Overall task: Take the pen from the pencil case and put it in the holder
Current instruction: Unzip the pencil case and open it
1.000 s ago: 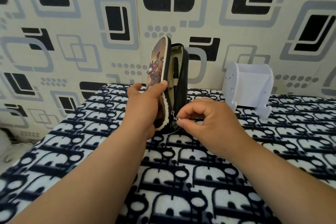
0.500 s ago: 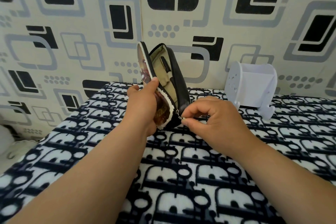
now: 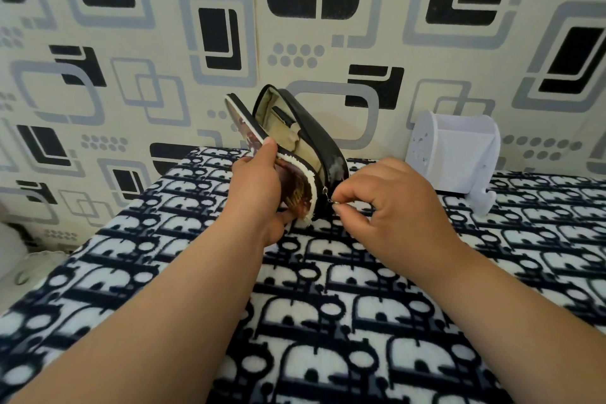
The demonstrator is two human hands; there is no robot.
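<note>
A black pencil case [image 3: 323, 147] with a printed front flap stands on its end on the patterned cloth, unzipped and gaping, its beige lining showing. A dark pen [image 3: 284, 115] lies inside against the lining, only partly visible. My left hand [image 3: 262, 184] grips the printed flap, thumb on its white edge, holding it apart from the black half. My right hand [image 3: 387, 203] pinches the small metal zipper pull [image 3: 331, 198] at the case's lower end. The white holder [image 3: 459, 154] stands to the right against the wall, with nothing visible inside it.
A black-and-white patterned cloth [image 3: 328, 321] covers the surface. A wall with black and grey square patterns [image 3: 196, 26] rises right behind the case and holder. The surface's left edge drops off near a pale object [image 3: 19, 259].
The case has tilted leftward and opened wider, my left hand pulling the printed flap away from the black half. My right hand stays on the zipper pull at the bottom.
</note>
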